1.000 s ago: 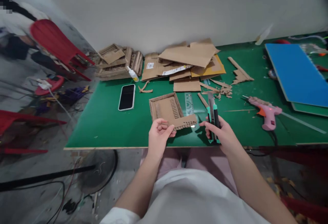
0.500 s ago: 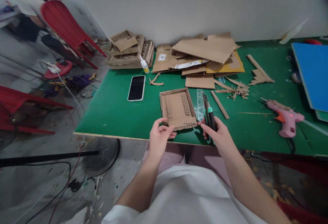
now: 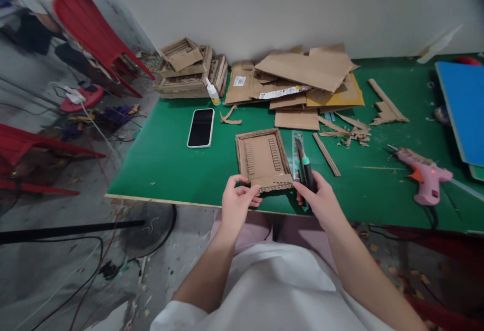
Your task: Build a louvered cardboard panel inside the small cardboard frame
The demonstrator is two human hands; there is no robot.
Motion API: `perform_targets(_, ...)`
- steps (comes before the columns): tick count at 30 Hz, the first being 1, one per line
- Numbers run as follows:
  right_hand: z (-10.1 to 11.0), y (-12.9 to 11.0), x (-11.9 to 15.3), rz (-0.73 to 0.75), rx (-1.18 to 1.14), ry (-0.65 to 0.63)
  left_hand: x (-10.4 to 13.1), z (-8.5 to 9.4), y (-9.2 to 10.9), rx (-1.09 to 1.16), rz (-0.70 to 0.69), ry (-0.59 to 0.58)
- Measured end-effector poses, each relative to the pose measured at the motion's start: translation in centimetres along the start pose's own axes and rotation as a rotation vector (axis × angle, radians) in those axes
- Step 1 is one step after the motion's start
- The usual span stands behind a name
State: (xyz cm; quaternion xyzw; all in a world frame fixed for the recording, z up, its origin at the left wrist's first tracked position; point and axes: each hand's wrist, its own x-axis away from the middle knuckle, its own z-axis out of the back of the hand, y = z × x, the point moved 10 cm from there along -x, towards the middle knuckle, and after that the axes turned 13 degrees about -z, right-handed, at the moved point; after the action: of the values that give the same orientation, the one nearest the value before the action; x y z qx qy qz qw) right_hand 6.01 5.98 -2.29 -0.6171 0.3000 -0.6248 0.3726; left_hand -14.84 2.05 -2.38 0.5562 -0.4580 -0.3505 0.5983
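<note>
One cutter (image 3: 309,177), perhaps two, partly hidden by right hand (image 3: 318,196)

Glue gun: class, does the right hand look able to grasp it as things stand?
Probably not yet: the right hand holds the knife, though nothing tall stands between it and the glue gun.

Phone (image 3: 200,127) on green tbl (image 3: 162,169), red chair (image 3: 83,25) far L, prob. plastic.

White shirt (image 3: 280,283), loose, softly creased in front. Left sleeve (image 3: 180,316) was white, short. Pants (image 3: 240,230) looked pale pink. Left hand (image 3: 238,197) and right hand (image 3: 318,195) were bare.
</note>
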Motion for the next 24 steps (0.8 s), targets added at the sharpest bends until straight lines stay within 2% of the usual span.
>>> perform_targets(10, 0.5, -1.1, -0.3, 0.05, 0.075, 0.09, -0.5, -0.6, 0.2, -0.127, -0.038, -0.021)
perform_targets(16, 0.5, -1.0, -0.5, 0.021, 0.116, 0.115, -0.5, -0.6, -0.1, -0.13, -0.04, -0.003)
perform_targets(24, 0.5, -0.9, -1.0, 0.004, 0.11, 0.091, -0.8, -0.8, -0.8, -0.087, 0.04, 0.01)
